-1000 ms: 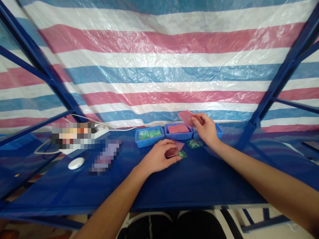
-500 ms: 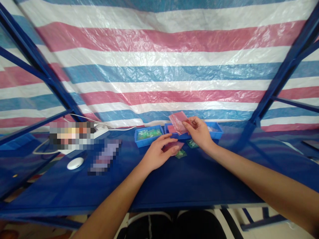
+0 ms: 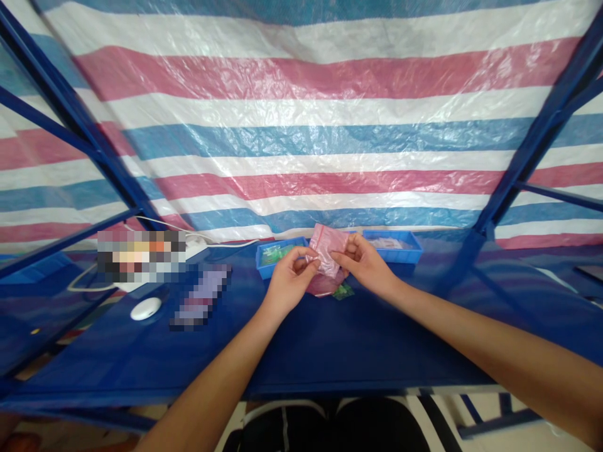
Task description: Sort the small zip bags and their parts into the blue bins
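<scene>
A pink zip bag [image 3: 327, 248] is held up between both hands above the blue table. My left hand [image 3: 293, 276] pinches its left edge, thumb against the fingers. At its right edge, my right hand [image 3: 362, 258] grips the same bag, also closed. Under it, another pink bag [image 3: 321, 285] lies on the table beside a small green bag [image 3: 343, 291]. Behind my left hand stands a blue bin [image 3: 281, 253] with green bags in it. A blue bin [image 3: 398, 246] with clear or whitish bags is behind my right hand. The middle bin is mostly hidden.
On the left of the table [image 3: 330, 358] lie a white round object [image 3: 146, 308] and a blurred-out flat object [image 3: 202, 297]. A white power strip [image 3: 191, 254] with cables is behind them. Blue frame posts [image 3: 522, 132] and striped sheeting [image 3: 320, 138] enclose the back.
My right hand has brought the pink bag left and slightly down. My left hand has risen from the bag on the table and now grips the held bag too.
</scene>
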### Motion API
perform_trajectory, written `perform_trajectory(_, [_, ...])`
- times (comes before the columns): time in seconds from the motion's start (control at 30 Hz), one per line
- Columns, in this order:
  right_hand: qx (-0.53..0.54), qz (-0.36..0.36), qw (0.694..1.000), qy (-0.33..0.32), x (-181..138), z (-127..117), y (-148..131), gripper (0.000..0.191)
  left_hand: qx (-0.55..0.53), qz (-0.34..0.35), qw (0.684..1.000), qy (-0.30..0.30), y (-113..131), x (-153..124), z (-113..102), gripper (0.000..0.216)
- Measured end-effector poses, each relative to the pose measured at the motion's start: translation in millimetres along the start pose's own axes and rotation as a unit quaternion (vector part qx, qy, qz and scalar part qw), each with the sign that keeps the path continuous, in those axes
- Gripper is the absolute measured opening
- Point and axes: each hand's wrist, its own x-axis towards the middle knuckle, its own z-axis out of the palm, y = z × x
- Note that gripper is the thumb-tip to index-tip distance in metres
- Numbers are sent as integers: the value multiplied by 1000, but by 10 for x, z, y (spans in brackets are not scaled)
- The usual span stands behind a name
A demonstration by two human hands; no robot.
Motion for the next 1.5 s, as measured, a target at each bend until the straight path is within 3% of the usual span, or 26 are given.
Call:
perform_trajectory(0.13, [-60, -37, 997, 11, -38, -48, 10, 59, 26, -8, 999, 31, -8, 16, -33, 29])
perform_trajectory(0.3, [-184, -70, 980, -39, -103, -76, -4, 44, 17, -2, 1000, -6, -1, 12, -19, 27])
perform_trajectory(0.43, [-271, -122, 955, 11, -58, -160, -3, 39, 32, -8, 999, -18, -18, -9, -2, 36])
perform_trajectory(0.57, [-374, -165, 910, 72, 78, -349, 107, 55, 178, 36, 983, -13, 7, -59, -5, 37])
perform_trajectory(0.7, [-406, -124, 899, 106, 204, -460, 314, 72, 298, 124, 941, -101, 119, -129, 36, 29])
perform_trajectory(0.87, [-403, -89, 908, 76, 295, -340, 358, 81, 327, 141, 916, -183, 205, -172, 96, 34])
perform_trajectory(0.97, [-428, -98, 898, 18, 336, -259, 282, 71, 320, 146, 915, -198, 189, -173, 89, 41])
perform_trajectory(1.03, [-470, -108, 876, -12, 347, -251, 252, 58, 320, 142, 914, -205, 172, -175, 79, 47])
perform_trajectory(1.2, [-565, -121, 816, 11, 284, -350, 300, 58, 326, 133, 911, -216, 163, -178, 66, 54])
perform_trajectory(1.37, [-574, -130, 808, 36, 217, -434, 340, 55, 324, 145, 909, -220, 165, -163, 60, 46])
perform_trajectory(1.5, [-576, -157, 802, 18, 190, -462, 282, 49, 321, 145, 909, -221, 169, -160, 47, 46])
